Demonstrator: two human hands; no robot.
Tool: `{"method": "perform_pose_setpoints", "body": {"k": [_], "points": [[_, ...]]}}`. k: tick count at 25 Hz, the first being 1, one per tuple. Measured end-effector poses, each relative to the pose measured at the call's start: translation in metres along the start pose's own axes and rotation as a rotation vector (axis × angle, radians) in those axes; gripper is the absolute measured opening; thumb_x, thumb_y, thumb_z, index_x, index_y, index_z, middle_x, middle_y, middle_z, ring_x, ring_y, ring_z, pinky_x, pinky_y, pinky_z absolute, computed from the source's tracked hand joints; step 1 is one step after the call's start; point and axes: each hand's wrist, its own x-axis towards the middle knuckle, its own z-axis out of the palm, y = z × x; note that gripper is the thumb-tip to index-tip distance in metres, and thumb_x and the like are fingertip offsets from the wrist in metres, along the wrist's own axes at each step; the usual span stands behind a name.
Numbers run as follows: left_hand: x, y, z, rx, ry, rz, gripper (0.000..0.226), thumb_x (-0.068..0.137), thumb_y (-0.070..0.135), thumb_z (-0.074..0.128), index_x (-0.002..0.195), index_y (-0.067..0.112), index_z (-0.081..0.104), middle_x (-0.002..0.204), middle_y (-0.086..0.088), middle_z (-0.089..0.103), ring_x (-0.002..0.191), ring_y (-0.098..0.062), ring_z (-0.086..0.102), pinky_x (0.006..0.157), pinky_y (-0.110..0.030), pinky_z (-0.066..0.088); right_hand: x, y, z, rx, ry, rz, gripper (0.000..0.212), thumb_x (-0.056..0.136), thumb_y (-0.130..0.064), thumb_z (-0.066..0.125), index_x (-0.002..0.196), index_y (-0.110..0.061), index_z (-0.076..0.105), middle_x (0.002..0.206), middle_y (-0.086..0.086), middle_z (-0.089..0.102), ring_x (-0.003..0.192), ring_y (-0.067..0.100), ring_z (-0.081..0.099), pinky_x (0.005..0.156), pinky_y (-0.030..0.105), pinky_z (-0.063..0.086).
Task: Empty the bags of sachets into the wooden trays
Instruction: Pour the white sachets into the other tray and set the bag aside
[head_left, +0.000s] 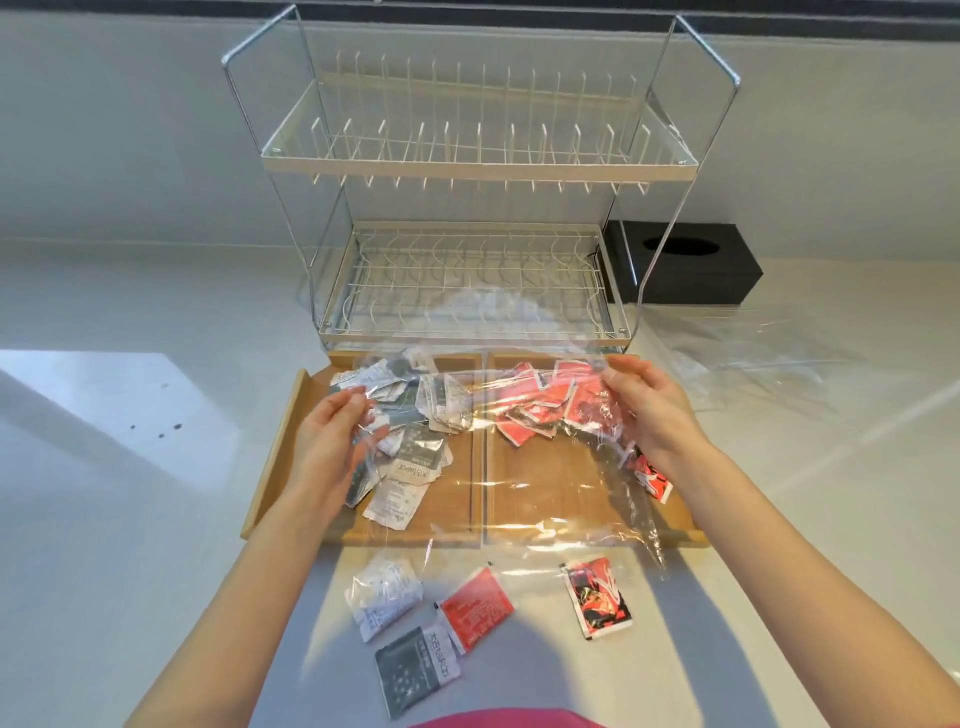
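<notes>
Head cam showed both hands, left and right, pinching a clear bag stretched over the wooden trays. Grey sachets sat in the left tray, red ones in the right, and a few strays lay on the surface.

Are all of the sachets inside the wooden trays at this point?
No. Several sachets lie on the counter in front of the trays, among them a red sachet and a grey sachet.
</notes>
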Motion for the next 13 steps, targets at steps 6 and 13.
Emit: {"method": "perform_pose_setpoints", "body": {"k": [6,13], "points": [[-0.011,0.004,0.000,0.159,0.030,0.208,0.024,0.092,0.011,0.045,0.114,0.006,0.051,0.075,0.013,0.067,0.075,-0.007,0.057,0.053,-0.012,0.053,-0.014,0.003,0.000,-0.268,0.035,-0.210,0.013,0.085,-0.014,0.059,0.088,-0.024,0.066,0.090,0.000,0.067,0.076,0.009,0.064,0.061,0.013,0.053],[-0.021,0.005,-0.007,0.501,-0.206,0.290,0.067,0.089,0.009,0.050,0.141,0.029,0.013,0.112,-0.003,0.054,0.098,-0.018,0.057,0.080,-0.025,0.047,-0.021,0.005,-0.002,-0.401,-0.078,-0.200,0.040,0.080,-0.004,0.063,0.119,-0.012,0.057,0.103,0.000,0.062,0.090,0.008,0.059,0.072,0.011,0.052]]}}
